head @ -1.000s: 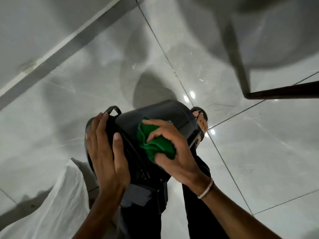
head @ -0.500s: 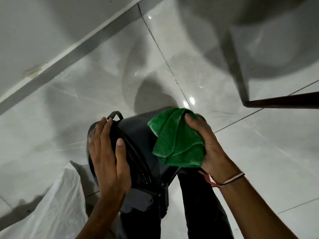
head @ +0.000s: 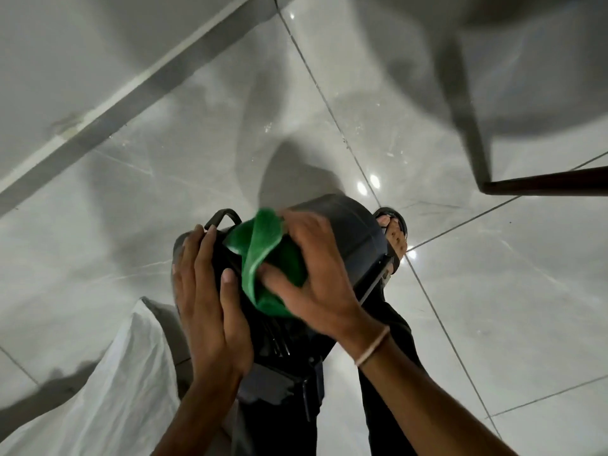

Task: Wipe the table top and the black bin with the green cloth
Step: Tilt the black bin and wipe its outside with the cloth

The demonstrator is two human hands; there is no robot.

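Firmly, the right hand (head: 316,274) presses the green cloth (head: 263,258) against the black bin (head: 345,232), fingers spread over the fabric and thumb hooked around its lower fold, so the cloth is clamped between palm and bin wall. The cloth is a bright green, fuzzy microfibre piece, bunched into thick folds; one fold stands up above the knuckles, another trails down below the thumb. A thin pale band (head: 371,347) circles the right wrist.

The left hand (head: 210,304) lies flat against the bin's left side just beside the cloth, fingers extended upward along the rim and thumb stretched across the dark wall; it braces the bin with an open palm and does not close around anything.

The bin is held up in front of the person's body, tipped so its rounded side faces the camera. Its surface is smooth, dark and slightly glossy, with a small looped handle (head: 223,217) poking out at its upper left and a grey hinged part (head: 266,386) at its lower end. Below the bin are dark trousers. To the bin's right, a sandalled foot (head: 393,235) rests on the shiny grey tiled floor (head: 493,307). At the bin's lower left lies a white sack (head: 108,396). Well above and right of the bin, a dark table leg (head: 467,103) and bar are seen.
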